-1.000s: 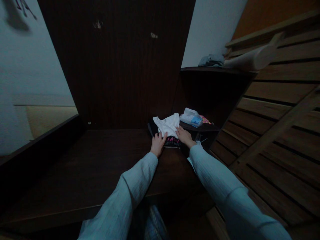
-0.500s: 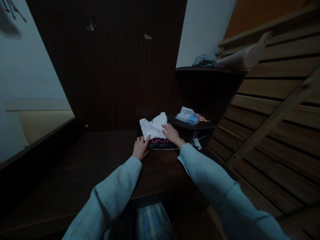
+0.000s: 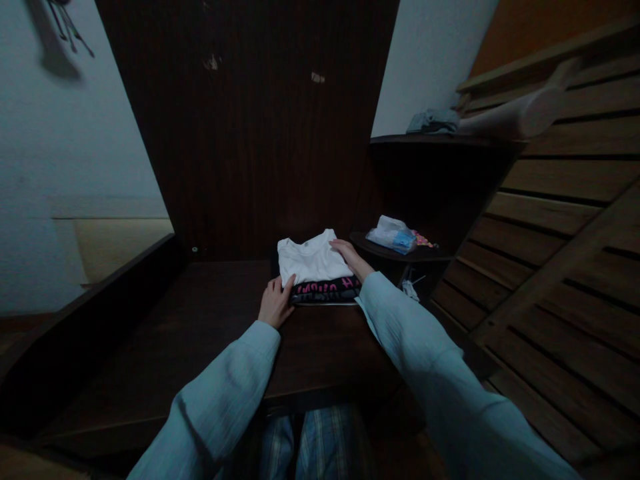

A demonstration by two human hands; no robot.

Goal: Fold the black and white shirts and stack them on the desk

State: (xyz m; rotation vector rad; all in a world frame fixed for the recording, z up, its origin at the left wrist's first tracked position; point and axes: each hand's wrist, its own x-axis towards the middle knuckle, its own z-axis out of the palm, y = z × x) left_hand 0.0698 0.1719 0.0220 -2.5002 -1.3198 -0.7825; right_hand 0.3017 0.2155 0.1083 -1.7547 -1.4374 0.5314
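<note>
A folded white T-shirt lies on top of a folded black garment with pink lettering along its front edge. Both rest at the back of a dark wooden desk. At the stack's front left corner is my left hand, thumb apart from the fingers and touching the white cloth. My right hand lies along the T-shirt's right side, fingers stretched out over its edge. Neither hand grips the cloth. Below the black garment, a thin pale edge shows, too dark to make out.
Right of the stack, a corner shelf holds a plastic tissue pack, and folded grey cloth and a pale cylinder on top. Wooden slats stand beyond. A raised side board borders the desk's left.
My right hand has moved from the T-shirt's top to its right edge, and the white cloth now lies flatter. More pink lettering shows. The view has turned slightly left.
</note>
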